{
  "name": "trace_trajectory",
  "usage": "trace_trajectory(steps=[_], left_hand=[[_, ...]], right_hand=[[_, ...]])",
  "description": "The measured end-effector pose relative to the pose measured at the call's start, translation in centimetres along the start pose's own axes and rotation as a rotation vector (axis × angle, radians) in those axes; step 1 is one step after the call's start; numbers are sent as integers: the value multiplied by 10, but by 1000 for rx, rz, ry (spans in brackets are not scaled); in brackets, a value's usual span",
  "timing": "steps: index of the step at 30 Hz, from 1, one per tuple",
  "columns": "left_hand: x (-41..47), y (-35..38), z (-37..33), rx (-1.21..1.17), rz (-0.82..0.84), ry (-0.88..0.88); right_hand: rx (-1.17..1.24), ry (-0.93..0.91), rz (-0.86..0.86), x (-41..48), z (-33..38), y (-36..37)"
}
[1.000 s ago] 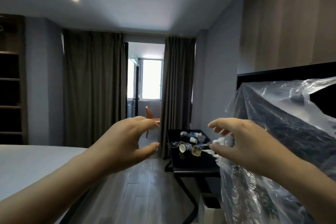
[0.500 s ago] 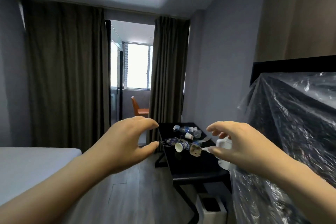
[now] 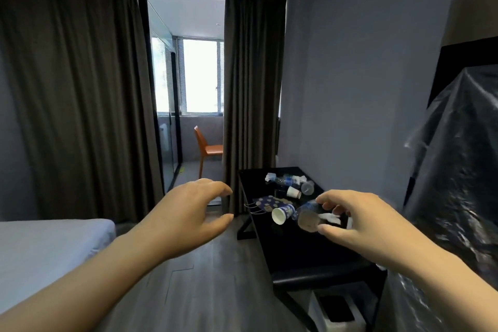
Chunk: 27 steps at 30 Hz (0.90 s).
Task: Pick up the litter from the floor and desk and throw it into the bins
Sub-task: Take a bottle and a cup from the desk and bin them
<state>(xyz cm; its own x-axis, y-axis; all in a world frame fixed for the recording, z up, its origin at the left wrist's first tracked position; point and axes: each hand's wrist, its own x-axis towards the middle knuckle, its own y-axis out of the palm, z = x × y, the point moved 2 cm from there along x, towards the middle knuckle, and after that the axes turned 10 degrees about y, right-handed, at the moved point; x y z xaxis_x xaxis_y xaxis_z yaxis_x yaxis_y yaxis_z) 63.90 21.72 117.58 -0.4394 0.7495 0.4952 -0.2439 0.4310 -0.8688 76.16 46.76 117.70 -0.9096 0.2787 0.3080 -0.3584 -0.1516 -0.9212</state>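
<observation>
Left hand (image 3: 188,219), right hand (image 3: 361,224) empty; litter (image 3: 280,215) on desk (image 3: 296,249).

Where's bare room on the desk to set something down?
Near half of the desk, from the tipped paper cup to the near edge, is bare; also the far-left corner by the curtain. Crowded: bottles at the far end, mid-desk around that cup and behind the right hand.

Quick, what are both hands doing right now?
Left hand: open, empty.
Right hand: open, fingers curved, holding nothing.
</observation>
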Motion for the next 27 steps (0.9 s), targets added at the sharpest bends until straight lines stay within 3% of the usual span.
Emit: trace_trajectory(steps=[10,27], left_hand=[[76,106,100,-97,113,-63],[241,246,290,-281,216,109]], right_hand=[[33,88,128,121,-45,82],[51,400,190,316,-56,206]])
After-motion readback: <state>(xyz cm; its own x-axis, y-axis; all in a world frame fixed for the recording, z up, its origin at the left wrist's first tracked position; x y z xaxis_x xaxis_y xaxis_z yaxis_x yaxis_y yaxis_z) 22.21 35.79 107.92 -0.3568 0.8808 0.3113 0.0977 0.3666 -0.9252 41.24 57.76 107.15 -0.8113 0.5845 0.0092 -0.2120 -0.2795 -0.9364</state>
